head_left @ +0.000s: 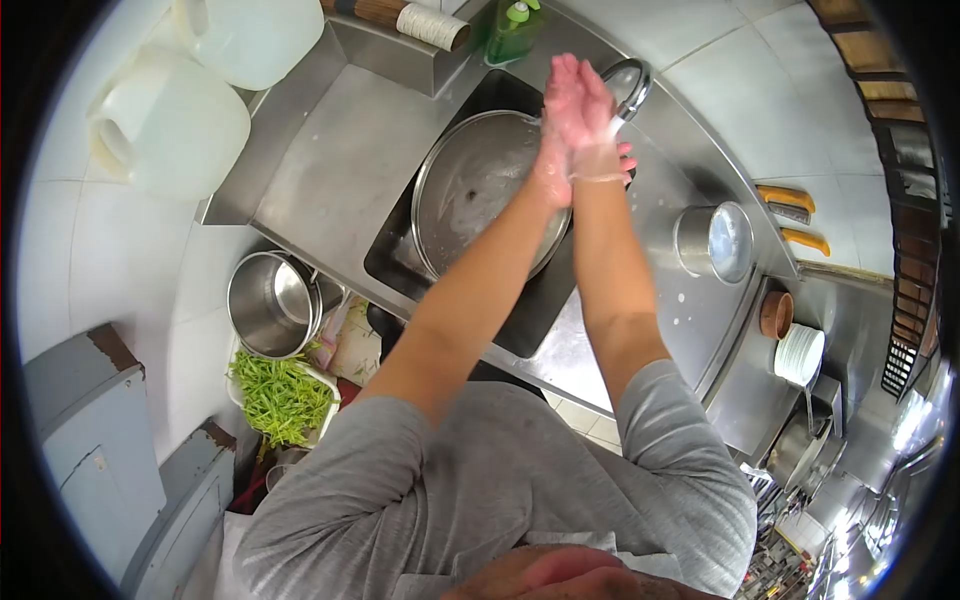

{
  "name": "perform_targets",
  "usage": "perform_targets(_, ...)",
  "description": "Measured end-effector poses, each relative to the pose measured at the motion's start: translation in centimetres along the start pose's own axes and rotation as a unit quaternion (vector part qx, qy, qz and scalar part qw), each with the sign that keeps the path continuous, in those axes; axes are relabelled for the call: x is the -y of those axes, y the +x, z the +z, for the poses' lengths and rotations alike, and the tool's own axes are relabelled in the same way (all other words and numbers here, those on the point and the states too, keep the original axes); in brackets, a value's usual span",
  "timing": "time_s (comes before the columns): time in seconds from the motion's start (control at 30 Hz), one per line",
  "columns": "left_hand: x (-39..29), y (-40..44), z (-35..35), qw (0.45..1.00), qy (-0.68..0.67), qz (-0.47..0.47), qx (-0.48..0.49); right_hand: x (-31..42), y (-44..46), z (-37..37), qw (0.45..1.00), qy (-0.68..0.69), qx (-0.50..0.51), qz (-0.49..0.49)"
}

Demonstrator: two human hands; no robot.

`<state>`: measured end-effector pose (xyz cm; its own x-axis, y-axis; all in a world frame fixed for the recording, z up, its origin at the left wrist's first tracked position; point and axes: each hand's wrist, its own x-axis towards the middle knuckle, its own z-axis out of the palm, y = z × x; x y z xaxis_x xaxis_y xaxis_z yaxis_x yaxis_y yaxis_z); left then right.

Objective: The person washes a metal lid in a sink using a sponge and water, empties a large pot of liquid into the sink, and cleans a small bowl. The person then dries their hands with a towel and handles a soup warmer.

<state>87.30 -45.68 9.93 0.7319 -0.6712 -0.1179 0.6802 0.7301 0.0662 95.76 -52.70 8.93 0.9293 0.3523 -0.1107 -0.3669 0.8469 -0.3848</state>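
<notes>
Both hands are wet and together near the chrome faucet (640, 85), where water runs over the right wrist. My right hand (578, 105) is held out flat, its fingers stretched toward the back wall. From beneath, my left hand (553, 178) is wrapped around the right wrist; its fingertips show on the far side. Part of the left hand is hidden behind the right. Just left of the hands, a large round metal pan (425, 185) filled with cloudy water sits in the dark sink basin (385, 245).
A green soap bottle (512, 35) stands behind the sink. A metal pot (700, 240) is on the right counter, below yellow-handled knives (805, 242) on the wall. Plastic jugs (190, 130), stacked pots (270, 310) and cut greens (280, 400) are at left; white plates (800, 355) stack at right.
</notes>
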Motion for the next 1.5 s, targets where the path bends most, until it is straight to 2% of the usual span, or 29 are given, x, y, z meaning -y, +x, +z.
perform_targets(0.07, 2.8, 0.5, -1.9, 0.995, -0.085, -0.023, 0.041, 1.2, 2.5, -0.7, 0.986, -0.161, 0.025, 0.040)
perform_targets(0.1, 4.8, -0.1, -2.0, 0.992, -0.114, -0.057, 0.017, 0.7, 2.2, 1.8, 0.913, -0.386, -0.122, 0.041)
perform_targets(0.13, 7.0, -1.1, -1.9, 0.986, -0.143, -0.091, -0.005, 0.7, 2.5, 0.1, 0.806, -0.579, -0.071, 0.097)
perform_targets(0.17, 8.3, -1.8, -1.9, 0.977, -0.170, -0.124, -0.026, 0.5, 2.9, -2.9, 0.656, -0.741, -0.015, 0.147)
perform_targets(0.2, 8.4, -2.4, -2.1, 0.983, -0.107, -0.138, -0.055, 0.6, 3.3, -4.6, 0.469, -0.862, 0.040, 0.189)
perform_targets(0.27, 7.3, -4.2, -3.2, 0.981, 0.018, -0.162, -0.108, -0.3, -1.4, -2.8, 0.566, -0.781, -0.023, 0.263)
perform_targets(0.33, 2.9, -6.6, -7.0, 0.953, 0.291, -0.049, -0.071, -1.2, -4.5, -6.4, 0.704, -0.656, -0.104, 0.250)
perform_targets(0.37, 0.5, -7.9, -8.6, 0.876, 0.461, 0.019, -0.144, -1.3, -6.3, -6.3, 0.744, -0.606, -0.142, 0.243)
perform_targets(0.4, -2.0, -9.8, -10.8, 0.694, 0.683, 0.110, -0.199, -1.5, -8.3, -5.9, 0.780, -0.552, -0.179, 0.233)
perform_targets(0.43, -4.2, -13.4, -11.0, 0.622, 0.730, 0.169, -0.228, -1.7, -9.7, -5.7, 0.813, -0.493, -0.215, 0.223)
perform_targets(0.47, -6.1, -16.9, -7.7, 0.499, 0.804, 0.146, -0.288, -1.8, -10.1, -5.6, 0.839, -0.448, -0.226, 0.208)
perform_targets(0.53, -8.4, -21.4, -9.2, 0.344, 0.874, -0.017, -0.342, -1.9, -10.4, -4.4, 0.884, -0.357, -0.241, 0.180)
perform_targets(0.63, -6.9, -22.7, -9.6, 0.438, 0.813, -0.072, -0.376, -1.9, -9.7, 0.8, 0.972, -0.159, -0.156, 0.077)
perform_targets(0.73, -5.7, -21.1, -12.6, 0.407, 0.836, 0.020, -0.367, -1.2, -8.8, 0.0, 0.975, -0.163, -0.127, 0.075)
perform_targets(0.77, -5.1, -21.0, -14.4, 0.382, 0.855, 0.034, -0.349, -0.9, -8.4, -2.0, 0.948, -0.262, -0.167, 0.067)
perform_targets(0.83, -4.5, -21.1, -16.8, 0.327, 0.889, 0.064, -0.313, -1.1, -8.9, -1.3, 0.930, -0.252, -0.264, 0.030)
perform_targets(0.87, -4.7, -21.1, -16.9, 0.351, 0.871, 0.069, -0.337, -1.1, -9.2, -0.9, 0.918, -0.245, -0.312, 0.010)
perform_targets(0.93, -4.6, -21.9, -15.1, 0.399, 0.830, 0.068, -0.384, -0.3, -10.5, 2.7, 0.949, -0.234, -0.192, 0.084)
perform_targets(0.97, -4.5, -21.8, -15.3, 0.451, 0.808, 0.016, -0.378, -0.4, -11.3, 3.7, 0.957, -0.224, -0.133, 0.124)
perform_targets(1.03, -5.9, -19.7, -15.6, 0.542, 0.753, -0.077, -0.364, -0.3, -10.1, 0.6, 0.921, -0.309, -0.192, 0.141)
perform_targets(1.07, -6.0, -19.2, -15.8, 0.523, 0.756, -0.052, -0.390, -0.3, -9.4, -1.2, 0.898, -0.350, -0.222, 0.147)
perform_targets(1.1, -6.0, -18.6, -16.1, 0.504, 0.758, -0.027, -0.413, -0.8, -9.2, -0.7, 0.884, -0.376, -0.267, 0.077)
perform_targets(1.13, -5.9, -18.1, -16.5, 0.485, 0.758, -0.002, -0.437, -0.6, -9.7, -0.1, 0.907, -0.342, -0.214, 0.118)
perform_targets(1.2, -6.4, -16.7, -17.2, 0.467, 0.791, 0.063, -0.389, 0.4, -10.5, 1.7, 0.937, -0.269, -0.100, 0.201)
perform_targets(1.23, -6.1, -16.3, -16.6, 0.459, 0.805, 0.092, -0.363, 0.4, -10.6, 1.3, 0.928, -0.287, -0.122, 0.203)
perform_targets(1.3, -6.0, -14.9, -13.3, 0.438, 0.838, 0.104, -0.310, 0.9, -9.8, 0.3, 0.909, -0.325, -0.162, 0.205)
perform_targets(1.4, -6.5, -11.7, -9.1, 0.407, 0.871, 0.090, -0.261, 1.0, -9.7, 0.5, 0.954, -0.240, -0.118, 0.133)
perform_targets(1.5, -7.5, -8.7, -7.6, 0.381, 0.892, 0.046, -0.239, 1.4, -9.3, 0.0, 0.940, -0.268, -0.136, 0.161)
